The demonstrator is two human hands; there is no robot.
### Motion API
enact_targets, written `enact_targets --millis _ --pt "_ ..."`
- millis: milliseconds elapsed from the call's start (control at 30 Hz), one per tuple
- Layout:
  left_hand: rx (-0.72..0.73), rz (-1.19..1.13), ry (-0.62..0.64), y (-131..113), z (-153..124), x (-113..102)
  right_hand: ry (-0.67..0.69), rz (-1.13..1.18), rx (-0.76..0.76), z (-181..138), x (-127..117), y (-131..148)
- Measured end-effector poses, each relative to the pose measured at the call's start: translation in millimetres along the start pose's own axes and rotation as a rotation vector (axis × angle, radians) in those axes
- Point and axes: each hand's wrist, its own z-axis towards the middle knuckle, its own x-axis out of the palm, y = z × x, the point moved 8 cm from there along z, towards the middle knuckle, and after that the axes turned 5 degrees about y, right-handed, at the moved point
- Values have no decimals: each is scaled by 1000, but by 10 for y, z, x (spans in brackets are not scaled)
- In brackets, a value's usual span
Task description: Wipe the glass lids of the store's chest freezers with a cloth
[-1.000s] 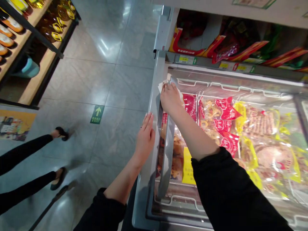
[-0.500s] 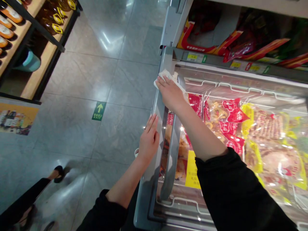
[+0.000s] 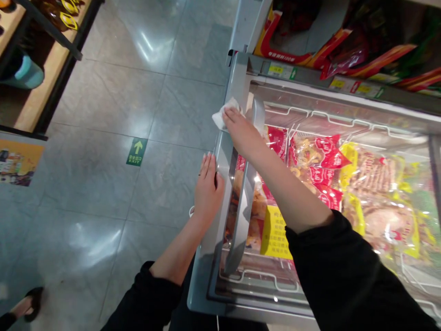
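My right hand point(image 3: 243, 131) presses a crumpled white cloth point(image 3: 221, 115) onto the grey frame of a chest freezer point(image 3: 206, 271), near its far left corner. Its fingers are closed down over the cloth. My left hand point(image 3: 207, 191) lies on the freezer's left edge, fingers stretched out flat, with a ring on one finger. Beside it runs the grey handle bar point(image 3: 245, 197) of the glass lid. Under the glass lie red packets point(image 3: 322, 158) and yellow packets point(image 3: 358, 202) of frozen food.
Grey tiled floor point(image 3: 113, 119) with a green exit arrow sticker point(image 3: 137, 152) lies to the left. A wooden shelf rack point(image 3: 41, 64) stands at the far left. Another person's foot point(image 3: 29, 305) shows at the bottom left. Red snack boxes point(image 3: 292, 41) sit above the freezer.
My right hand has slid the cloth leftward, from the lid's corner out to the freezer's outer rim. The other person has walked on, out of view towards the bottom left. The left hand stays put.
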Motion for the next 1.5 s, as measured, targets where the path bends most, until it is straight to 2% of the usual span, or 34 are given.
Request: enact_targets --millis 133,233,300,400,500,567,633,733,833,900,1033,1100,1167,1233,1333,1433,1500 --pt "-21 -80 26 41 28 14 127 1 -125 -376 126 274" --pt "-43 -138 19 78 26 16 150 -27 -155 -652 133 361" --pt "-58 -157 36 90 3 41 137 -67 -139 -682 103 345" --pt "-68 -154 92 92 -88 90 86 -123 -81 -526 50 297" --pt "-38 -142 142 92 -274 91 41 -134 -32 -368 62 333" --pt "-7 -131 166 105 -456 62 64 -123 -41 -388 144 431" --pt "11 -117 177 134 -665 25 118 -105 -99 -547 259 574" --pt "-7 -106 151 185 -971 -22 190 -77 -218 -954 399 752" --pt "-56 -107 105 215 -1180 -31 201 -84 -252 -1257 424 758" --pt "-60 -87 80 207 -1238 -27 170 -95 -219 -1272 384 696" --pt "-4 -21 32 167 -1228 -51 73 -95 -90 -1007 319 614" --pt "27 -8 12 152 -1215 -71 55 -90 -74 -924 359 676" --pt "37 -12 -2 150 -1214 -88 78 -85 -116 -976 455 817" --pt "9 -22 -10 175 -1221 -99 124 -90 -178 -1162 571 980" --pt "-108 -66 -30 284 -1247 -118 179 -114 -227 -1535 696 1135" --pt "-221 -157 -14 406 -1309 -106 178 -112 -219 -1754 707 1144" --pt "-262 -208 18 460 -1383 -86 156 -92 -187 -1743 676 1091"
